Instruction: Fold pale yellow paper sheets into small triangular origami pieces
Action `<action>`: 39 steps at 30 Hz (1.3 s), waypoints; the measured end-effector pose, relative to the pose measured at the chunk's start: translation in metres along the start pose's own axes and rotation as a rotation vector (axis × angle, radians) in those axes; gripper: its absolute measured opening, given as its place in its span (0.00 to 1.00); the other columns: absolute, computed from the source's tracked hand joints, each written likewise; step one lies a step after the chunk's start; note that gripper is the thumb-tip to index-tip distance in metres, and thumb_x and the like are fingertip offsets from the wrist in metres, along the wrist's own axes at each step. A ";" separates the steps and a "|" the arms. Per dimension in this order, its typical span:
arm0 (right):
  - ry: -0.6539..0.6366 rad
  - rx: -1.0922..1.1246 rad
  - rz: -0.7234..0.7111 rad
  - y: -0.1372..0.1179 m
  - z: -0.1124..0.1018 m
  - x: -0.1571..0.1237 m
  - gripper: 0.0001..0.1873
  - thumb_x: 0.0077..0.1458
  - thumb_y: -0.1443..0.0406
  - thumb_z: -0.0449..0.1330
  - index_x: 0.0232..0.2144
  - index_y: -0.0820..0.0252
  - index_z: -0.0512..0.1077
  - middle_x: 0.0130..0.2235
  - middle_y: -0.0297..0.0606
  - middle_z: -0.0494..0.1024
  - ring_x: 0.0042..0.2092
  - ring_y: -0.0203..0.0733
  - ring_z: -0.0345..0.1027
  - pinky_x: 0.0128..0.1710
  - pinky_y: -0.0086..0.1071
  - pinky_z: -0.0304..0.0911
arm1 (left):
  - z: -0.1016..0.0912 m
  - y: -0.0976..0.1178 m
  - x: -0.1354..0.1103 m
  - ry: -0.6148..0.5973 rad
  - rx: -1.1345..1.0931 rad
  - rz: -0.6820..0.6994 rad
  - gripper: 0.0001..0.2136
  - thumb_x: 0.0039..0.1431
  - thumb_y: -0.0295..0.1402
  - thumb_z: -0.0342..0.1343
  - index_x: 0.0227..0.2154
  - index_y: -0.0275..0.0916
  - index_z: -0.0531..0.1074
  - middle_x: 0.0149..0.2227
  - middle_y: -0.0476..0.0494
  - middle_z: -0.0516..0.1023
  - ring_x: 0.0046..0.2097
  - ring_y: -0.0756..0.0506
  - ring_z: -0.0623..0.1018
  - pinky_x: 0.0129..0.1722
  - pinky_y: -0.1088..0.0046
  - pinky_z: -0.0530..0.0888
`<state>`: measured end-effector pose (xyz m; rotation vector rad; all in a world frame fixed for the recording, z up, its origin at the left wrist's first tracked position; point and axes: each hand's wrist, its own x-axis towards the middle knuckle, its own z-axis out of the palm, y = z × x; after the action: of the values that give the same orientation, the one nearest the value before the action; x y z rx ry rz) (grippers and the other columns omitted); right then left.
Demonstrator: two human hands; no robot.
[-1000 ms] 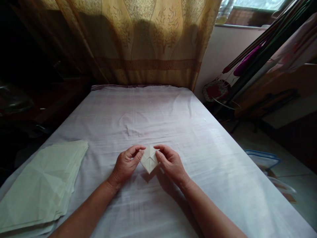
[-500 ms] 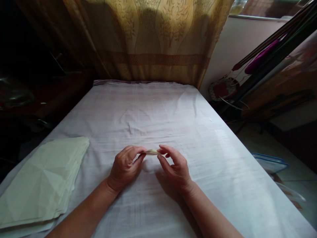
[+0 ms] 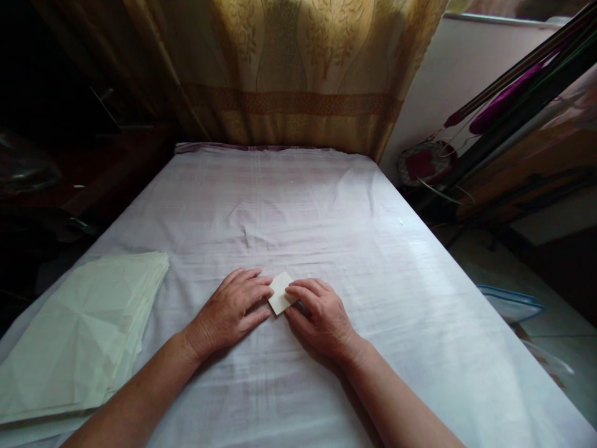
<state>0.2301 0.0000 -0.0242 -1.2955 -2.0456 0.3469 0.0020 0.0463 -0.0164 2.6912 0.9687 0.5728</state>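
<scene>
A small folded piece of pale paper (image 3: 278, 291) lies flat on the white cloth (image 3: 298, 211) that covers the table. My left hand (image 3: 228, 311) rests flat on the cloth, fingers stretched out, with the fingertips against the paper's left edge. My right hand (image 3: 319, 317) lies palm down on the paper's right part, its fingers pressing it onto the cloth and hiding that side. Neither hand lifts the paper.
A stack of pale green creased sheets (image 3: 79, 336) lies at the table's left front. A patterned curtain (image 3: 303, 68) hangs behind the far edge. Rods and a purple item (image 3: 504, 93) lean at the right, above a blue-rimmed object (image 3: 510, 302) on the floor.
The folded paper, held up between both hands' fingertips before, now lies flat on the cloth. Both hands have come down and spread over it.
</scene>
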 end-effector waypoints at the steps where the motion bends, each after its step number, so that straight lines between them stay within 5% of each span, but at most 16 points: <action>1: -0.032 -0.018 0.005 0.000 0.000 0.000 0.12 0.56 0.67 0.60 0.44 0.56 0.73 0.45 0.41 0.78 0.46 0.45 0.70 0.47 0.40 0.65 | -0.001 -0.001 -0.001 0.001 0.009 0.015 0.10 0.63 0.35 0.57 0.46 0.44 0.75 0.54 0.43 0.77 0.59 0.39 0.71 0.63 0.52 0.62; 7: -0.079 -0.046 0.007 -0.004 -0.002 0.002 0.07 0.59 0.66 0.60 0.41 0.56 0.74 0.44 0.40 0.78 0.46 0.45 0.69 0.48 0.40 0.64 | 0.005 -0.005 0.003 0.047 0.016 0.075 0.11 0.66 0.37 0.54 0.47 0.45 0.77 0.52 0.43 0.78 0.57 0.40 0.73 0.62 0.53 0.63; 39: -0.156 -0.091 -0.095 -0.001 -0.013 -0.003 0.15 0.61 0.67 0.58 0.50 0.55 0.73 0.49 0.41 0.77 0.51 0.44 0.69 0.52 0.40 0.64 | 0.009 0.023 0.004 0.132 0.097 -0.025 0.10 0.66 0.40 0.53 0.38 0.42 0.76 0.40 0.46 0.80 0.43 0.43 0.76 0.54 0.58 0.66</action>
<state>0.2392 -0.0052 -0.0153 -1.2536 -2.2686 0.3235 0.0222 0.0308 -0.0157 2.7506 1.0893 0.7247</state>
